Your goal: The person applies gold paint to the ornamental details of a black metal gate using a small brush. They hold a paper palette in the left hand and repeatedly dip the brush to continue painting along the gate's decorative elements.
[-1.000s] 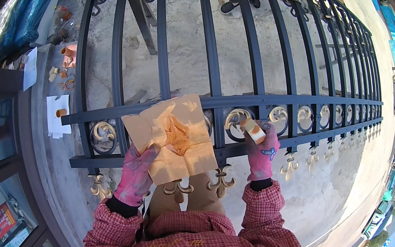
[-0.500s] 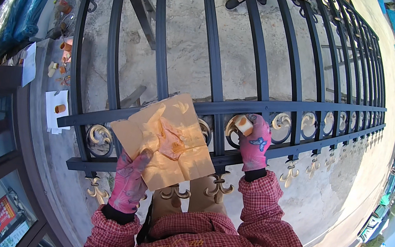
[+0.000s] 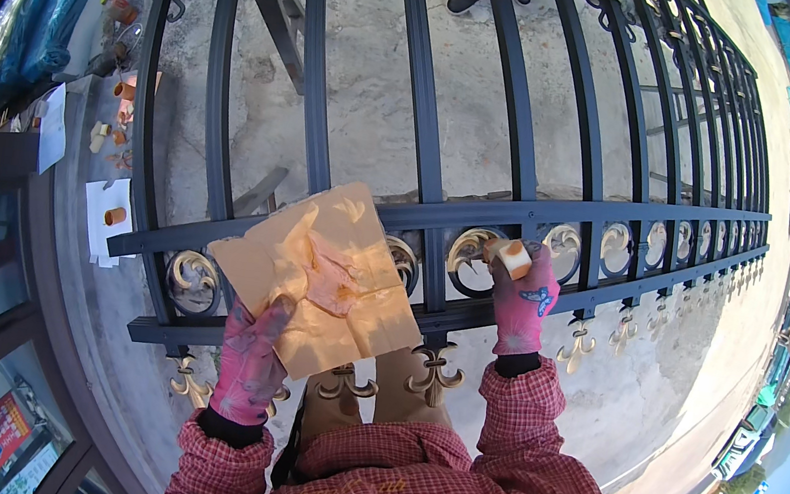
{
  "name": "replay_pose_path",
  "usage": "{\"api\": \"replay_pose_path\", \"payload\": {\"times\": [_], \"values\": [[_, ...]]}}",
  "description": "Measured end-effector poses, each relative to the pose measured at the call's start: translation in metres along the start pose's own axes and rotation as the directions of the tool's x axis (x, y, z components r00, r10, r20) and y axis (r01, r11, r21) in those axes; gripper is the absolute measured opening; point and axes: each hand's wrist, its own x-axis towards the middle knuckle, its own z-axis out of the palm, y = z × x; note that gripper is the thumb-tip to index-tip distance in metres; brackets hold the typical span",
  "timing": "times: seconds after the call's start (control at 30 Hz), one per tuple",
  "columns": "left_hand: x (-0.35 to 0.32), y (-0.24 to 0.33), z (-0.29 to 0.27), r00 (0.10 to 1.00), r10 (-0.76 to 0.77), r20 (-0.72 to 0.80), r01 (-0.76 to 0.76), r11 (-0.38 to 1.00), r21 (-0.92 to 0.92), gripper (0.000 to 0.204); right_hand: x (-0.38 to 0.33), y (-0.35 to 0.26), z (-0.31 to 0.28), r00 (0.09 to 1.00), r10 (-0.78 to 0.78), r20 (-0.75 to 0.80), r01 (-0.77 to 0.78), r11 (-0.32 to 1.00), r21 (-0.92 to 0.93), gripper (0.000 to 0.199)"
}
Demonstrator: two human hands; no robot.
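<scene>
A pink patterned glove covers my left hand (image 3: pixel 253 359), which grips the lower left edge of a square of creased brown cardboard (image 3: pixel 376 310). In the cardboard's middle lies a pinkish patch (image 3: pixel 332 279) with orange-gold smears. My right hand (image 3: pixel 522 305), also gloved in pink, is closed round a small white sponge-like piece (image 3: pixel 512 257) stained gold-brown. That piece is beside a gold scroll (image 3: pixel 464 249) inside a ring of the dark metal fence panel (image 3: pixel 501 211); whether they touch, I cannot tell. The cardboard hides part of the panel's lower rails.
Gold spear-shaped finials (image 3: pixel 436 374) stick out from the panel's near edge. On the left ledge are a white sheet (image 3: pixel 99 246), an orange-brown cup-like piece (image 3: pixel 115 217) and several small scraps. A glazed dark frame (image 3: pixel 20 295) borders the left. Another person's dark shoe (image 3: pixel 467 0) shows beyond the bars.
My right hand has shifted a little right with the white piece, uncovering more of the gold scroll. The cardboard and my left hand have drifted slightly left.
</scene>
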Motion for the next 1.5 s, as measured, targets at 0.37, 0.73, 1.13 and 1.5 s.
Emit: {"api": "replay_pose_path", "payload": {"times": [0.37,0.73,1.13,1.5], "values": [[-0.010,0.006,-0.018,0.993,0.079,-0.091,-0.083,0.996,-0.037,0.043,-0.004,-0.004,-0.016,0.970,0.110,0.216,-0.060,0.972,-0.228,0.033],[-0.022,0.001,-0.043,0.994,0.101,0.041,-0.097,0.992,-0.083,0.041,-0.055,-0.140,-0.045,0.916,-0.338,0.214,0.209,0.861,0.464,0.034],[-0.034,0.029,-0.107,0.985,0.004,0.175,0.001,1.000,-0.027,0.038,-0.122,-0.204,-0.009,0.809,-0.471,0.353,0.485,0.873,0.051,0.047],[-0.027,0.057,-0.128,0.994,0.000,0.111,-0.002,1.000,0.020,0.041,-0.082,-0.091,0.063,0.980,0.123,-0.156,-0.083,0.966,0.244,0.033]]}}
